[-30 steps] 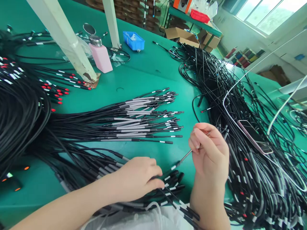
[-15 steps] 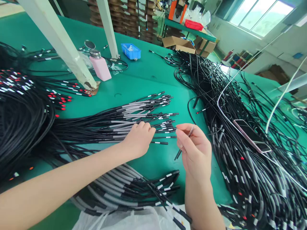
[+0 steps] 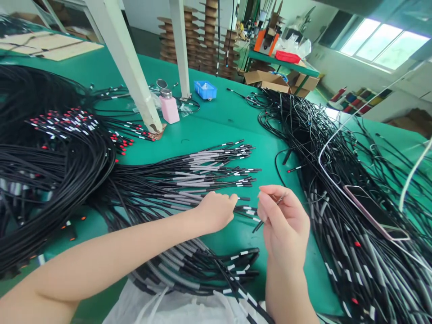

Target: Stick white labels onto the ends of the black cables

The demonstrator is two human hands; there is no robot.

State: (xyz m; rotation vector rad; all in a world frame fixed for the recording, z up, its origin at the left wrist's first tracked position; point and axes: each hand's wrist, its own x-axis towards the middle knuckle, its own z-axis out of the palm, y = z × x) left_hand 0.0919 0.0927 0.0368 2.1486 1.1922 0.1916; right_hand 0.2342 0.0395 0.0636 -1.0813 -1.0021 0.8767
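My left hand (image 3: 218, 211) is closed over the ends of several black cables (image 3: 180, 198) with grey sleeves and white labels. Past its fingers the labelled tips (image 3: 248, 209) stick out toward my right hand (image 3: 285, 220). The right thumb and forefinger are pinched together just beside those tips. That hand holds a slim tool (image 3: 281, 199), its metal end showing above the fingers and two thin dark prongs below; its exact kind is unclear. Nearer my body, another bundle of grey-sleeved cables (image 3: 182, 265) lies across the table edge and my lap.
Coiled black cables with red tips (image 3: 77, 148) fill the left. A large cable pile (image 3: 324, 180) lies on the right, a phone (image 3: 374, 211) on top. White posts (image 3: 126, 63), a pink bottle (image 3: 169, 108) and a blue bin (image 3: 205, 91) stand farther back on the green table (image 3: 216, 126).
The view has shifted, so the scene sits lower and farther right. Cable tips under my left hand have moved nearer my body, apart from the upper rows. My right hand keeps its pinch.
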